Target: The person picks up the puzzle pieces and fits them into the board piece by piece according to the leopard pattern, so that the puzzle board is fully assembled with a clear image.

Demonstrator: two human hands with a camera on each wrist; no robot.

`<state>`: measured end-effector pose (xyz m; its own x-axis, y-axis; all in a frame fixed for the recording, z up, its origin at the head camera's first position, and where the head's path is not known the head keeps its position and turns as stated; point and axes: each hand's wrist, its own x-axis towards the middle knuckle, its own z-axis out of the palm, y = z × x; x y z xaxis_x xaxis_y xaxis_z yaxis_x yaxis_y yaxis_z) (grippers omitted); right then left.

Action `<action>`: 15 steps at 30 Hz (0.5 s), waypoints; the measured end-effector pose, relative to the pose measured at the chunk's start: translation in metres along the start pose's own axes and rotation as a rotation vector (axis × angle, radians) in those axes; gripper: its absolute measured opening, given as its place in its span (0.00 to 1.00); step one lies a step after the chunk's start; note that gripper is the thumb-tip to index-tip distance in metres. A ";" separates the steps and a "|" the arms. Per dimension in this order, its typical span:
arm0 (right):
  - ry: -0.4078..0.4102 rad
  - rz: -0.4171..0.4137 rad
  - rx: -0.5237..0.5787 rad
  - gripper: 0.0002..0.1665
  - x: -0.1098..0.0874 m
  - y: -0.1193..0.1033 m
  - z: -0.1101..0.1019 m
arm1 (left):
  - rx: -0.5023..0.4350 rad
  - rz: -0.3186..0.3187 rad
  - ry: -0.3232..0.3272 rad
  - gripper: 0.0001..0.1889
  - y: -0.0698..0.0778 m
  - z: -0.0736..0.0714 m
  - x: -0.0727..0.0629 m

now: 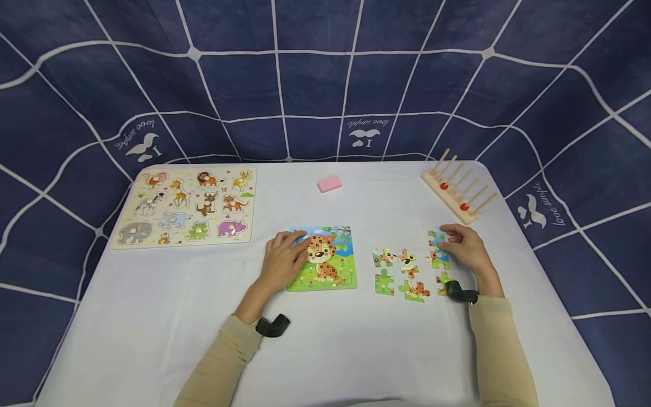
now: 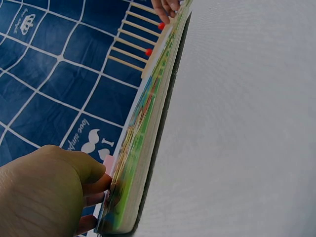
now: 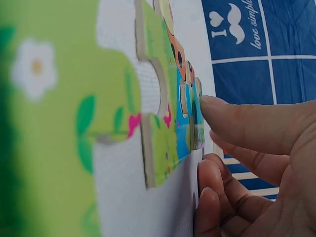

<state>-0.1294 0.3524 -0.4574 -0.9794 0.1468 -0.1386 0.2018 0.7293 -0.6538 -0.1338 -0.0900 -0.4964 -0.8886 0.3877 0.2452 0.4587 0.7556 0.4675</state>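
Cardboard-look spotted-cat puzzle board lies under the fingers of the left hand, picture side up, reaching out to that hand's right. Left hand loosely open, fingers slightly bent, touching the board's left part; index finger lies across near the cat's head. Right hand partly open, thumb and index apart, at the edge of a column of puzzle pieces; the right wrist view has the thumb tip at the column's far end, other fingers bent beneath it by the tabletop. More loose puzzle pieces sit flat left of the right hand, between it and the board, some near each other, bits of spotted cat and green grass on them. Another green-and-orange piece lies just nearer the person than the right hand, partly hidden by the black wrist device. Beyond the right hand: wooden peg rack, upright pegs, two red beads on it. Pink block beyond the left hand, off to its right. Animal knob board left of and beyond the left hand. Tan sleeves behind both hands; navy checked cloth hangs beyond everything.
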 end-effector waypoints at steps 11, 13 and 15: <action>-0.005 0.021 -0.050 0.25 0.003 0.000 0.002 | 0.007 -0.002 0.003 0.19 -0.001 0.001 0.000; -0.014 0.025 -0.050 0.25 0.004 0.000 0.001 | 0.008 -0.001 0.003 0.19 -0.001 0.001 0.000; -0.021 0.025 -0.051 0.25 0.005 0.000 0.001 | 0.006 0.001 0.002 0.19 -0.001 0.001 -0.001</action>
<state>-0.1338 0.3529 -0.4589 -0.9735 0.1518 -0.1708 0.2256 0.7589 -0.6109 -0.1338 -0.0904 -0.4977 -0.8881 0.3875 0.2471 0.4596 0.7585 0.4621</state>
